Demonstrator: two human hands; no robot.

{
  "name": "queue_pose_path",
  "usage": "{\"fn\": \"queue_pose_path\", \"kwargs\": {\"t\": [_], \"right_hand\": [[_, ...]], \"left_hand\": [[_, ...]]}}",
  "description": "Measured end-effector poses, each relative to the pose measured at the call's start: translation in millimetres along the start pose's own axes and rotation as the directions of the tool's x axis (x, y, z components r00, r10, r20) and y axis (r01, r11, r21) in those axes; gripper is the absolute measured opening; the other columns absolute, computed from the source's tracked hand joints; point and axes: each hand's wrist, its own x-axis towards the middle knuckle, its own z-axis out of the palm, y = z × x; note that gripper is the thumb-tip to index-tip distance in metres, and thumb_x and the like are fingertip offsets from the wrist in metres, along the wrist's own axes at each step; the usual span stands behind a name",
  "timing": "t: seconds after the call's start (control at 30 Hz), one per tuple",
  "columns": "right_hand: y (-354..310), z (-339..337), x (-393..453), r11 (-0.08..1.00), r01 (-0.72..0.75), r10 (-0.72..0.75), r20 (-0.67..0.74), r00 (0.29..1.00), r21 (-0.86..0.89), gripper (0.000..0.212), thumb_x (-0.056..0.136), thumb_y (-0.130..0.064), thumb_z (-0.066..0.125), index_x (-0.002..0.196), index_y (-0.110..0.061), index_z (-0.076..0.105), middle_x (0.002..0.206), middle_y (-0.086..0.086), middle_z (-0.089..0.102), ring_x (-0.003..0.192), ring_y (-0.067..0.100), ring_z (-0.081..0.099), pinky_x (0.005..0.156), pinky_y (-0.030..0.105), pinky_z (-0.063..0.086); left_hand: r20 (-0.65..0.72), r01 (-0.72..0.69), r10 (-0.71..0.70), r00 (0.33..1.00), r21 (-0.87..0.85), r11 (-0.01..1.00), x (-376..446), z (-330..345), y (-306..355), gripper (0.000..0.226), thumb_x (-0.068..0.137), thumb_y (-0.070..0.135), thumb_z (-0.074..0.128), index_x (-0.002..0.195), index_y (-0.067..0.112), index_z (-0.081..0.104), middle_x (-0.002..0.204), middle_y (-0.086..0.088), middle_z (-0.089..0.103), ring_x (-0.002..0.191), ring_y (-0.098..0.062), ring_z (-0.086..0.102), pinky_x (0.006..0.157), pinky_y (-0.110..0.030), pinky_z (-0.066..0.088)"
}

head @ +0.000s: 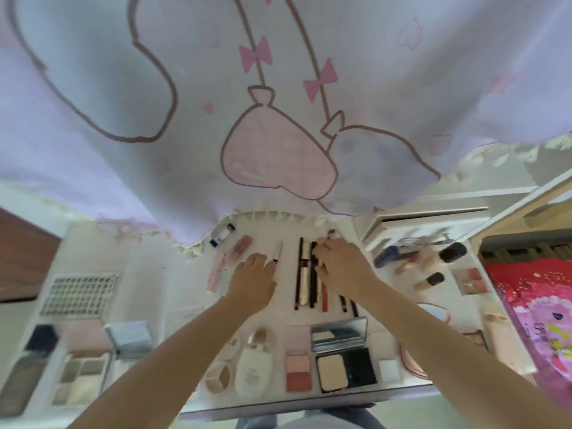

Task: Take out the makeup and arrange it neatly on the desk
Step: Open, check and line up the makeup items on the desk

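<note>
Both hands reach out over the white worktop (173, 274), where the makeup lies in rows. The left hand (252, 281) rests palm down with its fingers (263, 261) straight and relaxed, holding nothing; its fingertips lie just beside the lower end of a slim white pen (277, 250), though the blur hides whether they touch it. Just left of those fingers lie two pink tubes (230, 261), and beyond them, farther from the person, a small black-and-white tube (222, 234).

The right hand (342, 267) sits over the row of dark pencils (305, 274), which lie side by side between the two hands. Its fingers (322, 247) curl down onto the top of the row and seem to pinch a black pencil with a yellow mark (316, 258); the exact grip is blurred. A brush tip (331, 233) shows just past those fingers.

Right of the right hand, a loose cluster of bottles (433, 261) lies on the worktop. Nearer the person than both hands lie an open black compact (345, 363) with its mirror up, a pink blush palette (297, 371), a white bottle (254, 370) and, off to the left, an eyeshadow palette (80, 379). A printed curtain (278, 103) hangs beyond the fingers.
</note>
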Motion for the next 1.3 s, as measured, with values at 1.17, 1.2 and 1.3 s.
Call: {"fn": "queue_pose_path", "kwargs": {"t": [1.17,1.2,1.3], "right_hand": [[-169,-84,32,0.767,0.116,0.347,-0.56,0.753,0.631,0.037,0.096,-0.013,0.037,0.062,-0.024,0.031,0.049,-0.008,0.03,0.042,0.006,0.029,0.044,0.013,0.031],[-168,-92,29,0.806,0.15,0.309,-0.623,0.718,0.572,0.033,0.095,-0.013,0.037,0.063,-0.021,0.035,0.047,-0.01,0.029,0.041,0.005,0.028,0.043,0.013,0.031],[-163,-111,18,0.93,0.21,0.106,-0.769,0.63,0.301,0.028,0.088,-0.013,0.037,0.064,-0.005,0.049,0.047,-0.006,0.035,0.036,0.014,0.035,0.041,0.017,0.026]], "left_hand": [[-0.236,-0.22,-0.342,0.909,-0.972,0.086,-73,-130,-60,0.035,0.098,0.016,0.029,0.064,0.015,0.031,0.046,0.003,0.032,0.037,-0.005,0.029,0.035,-0.014,0.026],[-0.183,-0.196,-0.307,0.934,-0.981,-0.011,-74,-138,-57,0.035,0.099,0.018,0.027,0.064,0.014,0.031,0.039,0.005,0.03,0.031,-0.004,0.025,0.031,-0.014,0.022],[-0.027,-0.055,-0.134,0.991,-0.976,-0.211,-82,-156,-53,0.038,0.098,0.021,0.025,0.061,0.015,0.03,0.033,0.01,0.022,0.025,-0.004,0.017,0.029,-0.009,0.014]]}}
